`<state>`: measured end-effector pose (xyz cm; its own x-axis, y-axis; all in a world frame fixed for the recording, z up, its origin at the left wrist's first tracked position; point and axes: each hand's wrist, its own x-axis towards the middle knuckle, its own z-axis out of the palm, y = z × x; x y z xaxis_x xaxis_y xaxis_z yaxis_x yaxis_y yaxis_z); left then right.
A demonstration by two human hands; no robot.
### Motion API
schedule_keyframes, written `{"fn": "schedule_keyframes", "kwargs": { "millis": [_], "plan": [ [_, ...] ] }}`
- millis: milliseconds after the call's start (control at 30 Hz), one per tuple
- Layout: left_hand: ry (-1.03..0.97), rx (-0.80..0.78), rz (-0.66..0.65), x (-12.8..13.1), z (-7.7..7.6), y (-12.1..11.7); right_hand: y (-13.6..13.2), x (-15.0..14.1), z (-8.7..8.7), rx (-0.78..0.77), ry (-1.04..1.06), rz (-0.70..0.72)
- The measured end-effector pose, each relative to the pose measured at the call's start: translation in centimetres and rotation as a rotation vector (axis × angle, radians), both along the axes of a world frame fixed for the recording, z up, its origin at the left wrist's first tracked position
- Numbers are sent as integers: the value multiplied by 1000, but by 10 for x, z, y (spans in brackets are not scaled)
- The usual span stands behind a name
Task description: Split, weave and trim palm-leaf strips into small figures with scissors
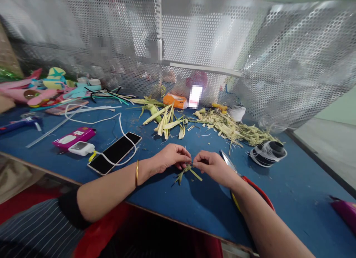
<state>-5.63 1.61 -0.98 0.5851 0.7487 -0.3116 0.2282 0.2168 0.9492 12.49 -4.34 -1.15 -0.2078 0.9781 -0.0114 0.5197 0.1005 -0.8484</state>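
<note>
My left hand (172,158), with a gold bangle at the wrist, is closed in a pinch at the near middle of the table. Just under its fingertips hangs a small tied piece of green husk strips (187,169), with its ends splayed out. My right hand (213,166) pinches close beside it, fingertips almost touching the left ones. A fine pale thread shows around the fingertips; its exact path is hard to see. Scissors (257,191) with red and yellow handles lie partly beneath my right forearm, blades pointing away.
Pale husk leaves (167,122) and a heap of shredded strips (230,126) lie further back. A thread spool (267,153) stands at right. Left are a phone (115,154), a white cable, a magenta device (73,138) and a hammer-like tool (20,124). A perforated metal screen (205,39) closes the back.
</note>
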Motion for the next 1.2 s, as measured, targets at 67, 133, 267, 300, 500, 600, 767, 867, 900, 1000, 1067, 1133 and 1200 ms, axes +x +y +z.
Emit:
{"fn": "schedule_keyframes", "kwargs": {
  "millis": [67,133,267,300,500,600,767,867,900,1000,1067,1133,1200],
  "plan": [
    [7,5,-6,0,0,1,0,-1,-2,-14,-9,4],
    [8,-2,-8,-1,1,2,1,-1,-3,-23,-16,0],
    [-8,-22,-23,-3,0,5,2,-2,-5,-37,-34,-12],
    [-12,-24,-31,-4,-1,5,2,-1,-5,-41,-39,-13],
    [-3,21,-49,-4,0,2,5,0,-7,0,23,-47],
    [13,94,-48,-2,1,-1,7,-3,-10,54,218,-104],
    [0,289,-44,0,-5,1,8,-9,-13,88,260,-37],
    [56,529,-50,0,-5,1,8,-9,-14,70,212,-42],
    [99,620,-48,-1,-4,1,8,-9,-14,68,191,-40],
    [225,826,-18,-1,-2,-2,6,-10,-14,93,117,-50],
    [289,904,-1,-1,-2,-5,5,-10,-14,127,71,-66],
    [333,975,3,0,-4,-6,4,-10,-15,160,34,-79],
    [354,1043,-3,1,-8,-7,4,-9,-15,174,19,-89]
  ]
}}
